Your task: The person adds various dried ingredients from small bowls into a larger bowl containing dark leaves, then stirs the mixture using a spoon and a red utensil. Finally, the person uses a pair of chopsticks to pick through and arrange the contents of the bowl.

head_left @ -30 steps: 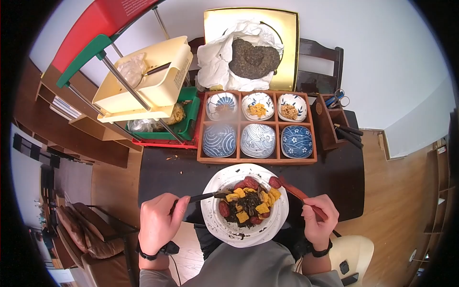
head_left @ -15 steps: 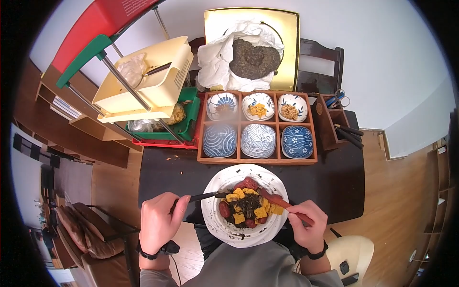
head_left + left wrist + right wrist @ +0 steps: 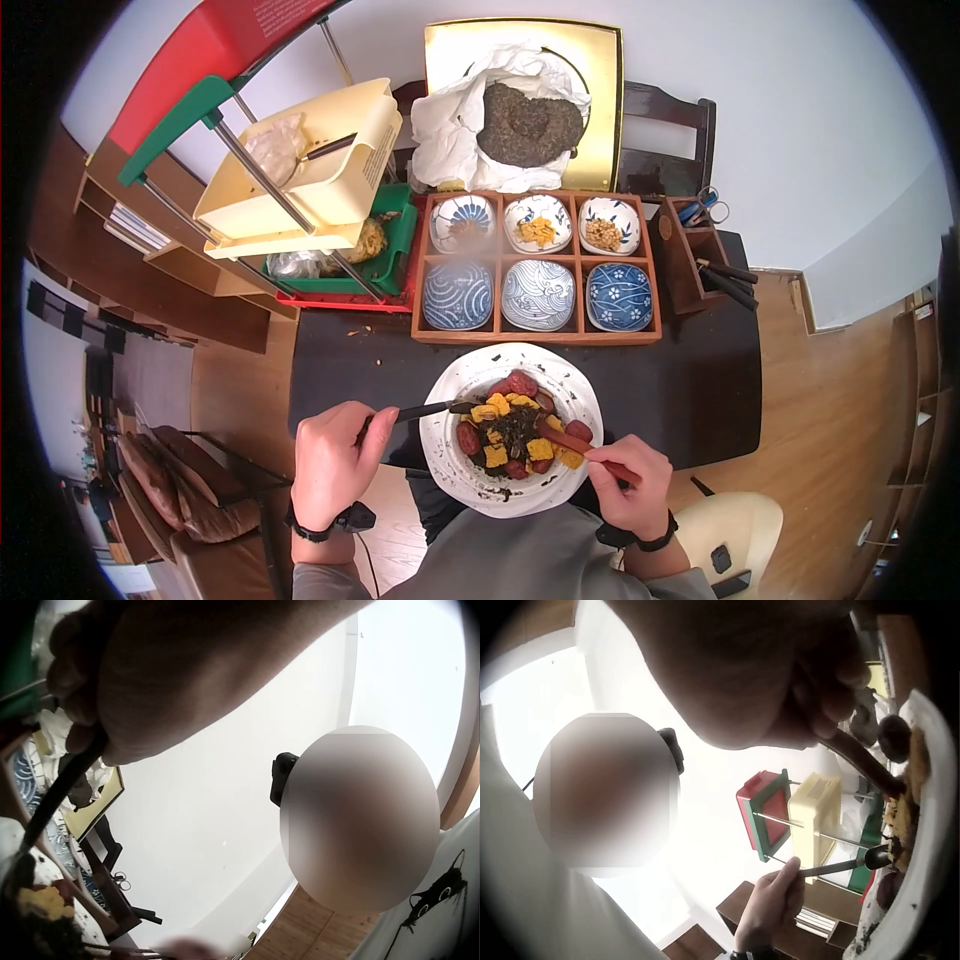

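A white bowl point(image 3: 447, 480) holds dark loose leaves point(image 3: 514, 428), yellow chunks point(image 3: 496, 456) and wrinkled red dates point(image 3: 521, 383). My left hand point(image 3: 335, 460) grips the handle of a black spoon point(image 3: 425, 411), whose head rests at the left side of the mix; the right wrist view shows the spoon point(image 3: 844, 866) too. From the right, my right hand point(image 3: 635, 485) holds a reddish-brown wooden utensil point(image 3: 580, 446) with thumb and fingers. Its tip is in among the yellow chunks and leaves. One date point(image 3: 578, 430) lies at the bowl's right side, beside the utensil.
Behind the bowl stands a wooden divided box point(image 3: 535, 338) with patterned dishes, some holding yellow bits or nuts. A gold box point(image 3: 605, 110) with a dark pressed cake point(image 3: 530, 125) is farther back. A tiered rack point(image 3: 300, 210) stands left, a wooden caddy point(image 3: 685, 255) with scissors right.
My right hand has moved left and down, bringing the wooden utensil from the bowl's right rim into the mix. Several chunks and dates on that side have shifted. My left hand stays put.
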`<move>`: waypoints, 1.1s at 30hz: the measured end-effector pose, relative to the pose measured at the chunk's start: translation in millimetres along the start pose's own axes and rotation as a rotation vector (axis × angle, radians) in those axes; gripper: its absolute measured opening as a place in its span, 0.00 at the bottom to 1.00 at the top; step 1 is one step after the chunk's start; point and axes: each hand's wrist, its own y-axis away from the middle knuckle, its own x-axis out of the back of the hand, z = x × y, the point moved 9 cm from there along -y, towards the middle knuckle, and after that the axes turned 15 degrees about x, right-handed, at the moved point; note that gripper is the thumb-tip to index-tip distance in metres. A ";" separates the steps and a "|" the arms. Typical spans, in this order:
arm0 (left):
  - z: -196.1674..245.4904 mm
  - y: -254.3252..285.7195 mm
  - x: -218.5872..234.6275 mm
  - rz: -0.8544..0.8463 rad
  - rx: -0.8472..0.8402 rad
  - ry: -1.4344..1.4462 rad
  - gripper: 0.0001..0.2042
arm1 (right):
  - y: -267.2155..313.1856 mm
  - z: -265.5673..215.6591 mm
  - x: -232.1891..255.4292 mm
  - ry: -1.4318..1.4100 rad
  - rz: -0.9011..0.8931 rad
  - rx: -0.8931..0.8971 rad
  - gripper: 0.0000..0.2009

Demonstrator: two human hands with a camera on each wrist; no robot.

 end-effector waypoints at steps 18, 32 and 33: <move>-2.6 -2.9 -3.0 -0.010 0.000 0.007 0.12 | -17.0 -28.9 27.1 0.062 -0.111 0.068 0.07; -6.8 -6.9 -26.8 -0.095 -0.035 0.056 0.13 | -23.0 -16.2 -39.3 0.163 -0.410 0.255 0.11; -8.3 -6.8 -27.2 -0.105 -0.025 0.067 0.13 | -23.8 -16.3 -40.6 0.139 -0.382 0.255 0.11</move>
